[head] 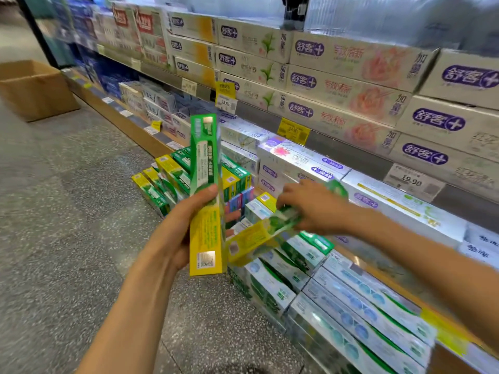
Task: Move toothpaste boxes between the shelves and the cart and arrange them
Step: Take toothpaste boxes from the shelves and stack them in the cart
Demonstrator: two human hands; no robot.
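The left hand (186, 225) grips 1 green-and-yellow toothpaste box (206, 195) upright, thumb across its face, out in front of the shelves. The right hand (310, 206) pinches a second green-and-yellow box (259, 236), tilted and motion-blurred, just above the stacked boxes (283, 271) on the low shelf (405, 290). That loose pinch could let the tilted box slip and knock the stack's front row onto the speckled floor (67, 211). A cardboard carton (35, 90) stands down the aisle; no cart shows.
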